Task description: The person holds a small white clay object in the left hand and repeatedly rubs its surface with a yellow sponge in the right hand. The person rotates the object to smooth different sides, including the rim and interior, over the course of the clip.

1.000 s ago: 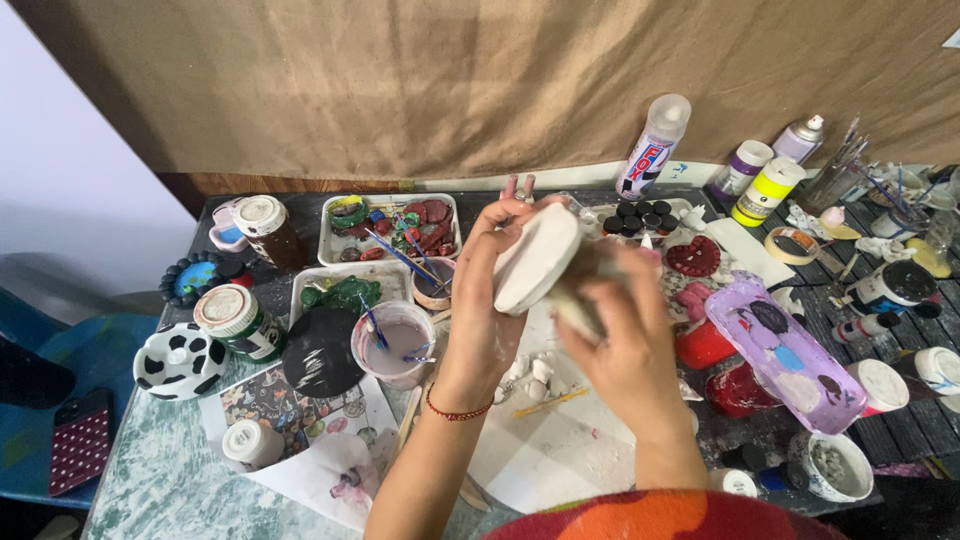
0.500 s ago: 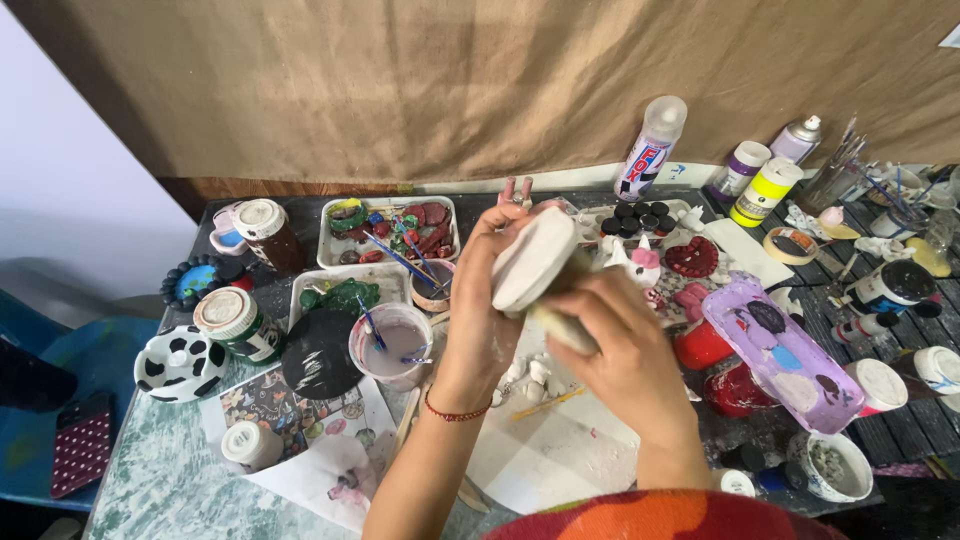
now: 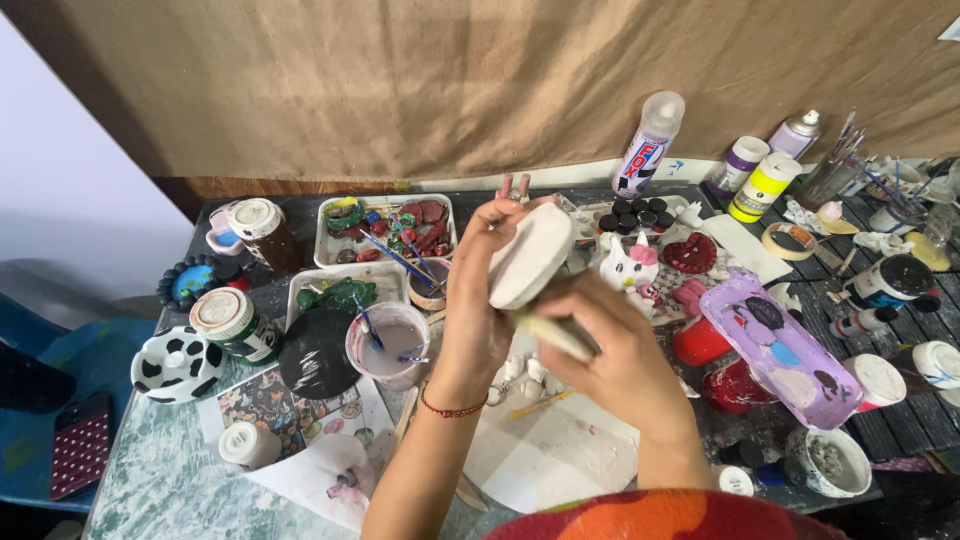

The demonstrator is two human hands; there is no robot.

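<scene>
- Your R hand (image 3: 622, 365) nearest cam, fingers curled tight round a pale stick-like tool (image 3: 556, 335), tip up against the piece.
- Your L hand (image 3: 480, 300) pinches a white oval clay piece (image 3: 532, 255), tilted, held above the table (image 3: 150, 480).
- Progress, my read: piece looks all white, no colour on it yet; surface work ongoing.
- Behind: cup of lilac water w/ brushes (image 3: 393, 343), purple palette tray (image 3: 780, 350), paint bottles at wall.

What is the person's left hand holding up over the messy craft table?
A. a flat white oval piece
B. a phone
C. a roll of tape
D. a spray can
A: the left hand grips a flat white oval piece, while the right hand works at its lower edge with a pale tool.
</scene>
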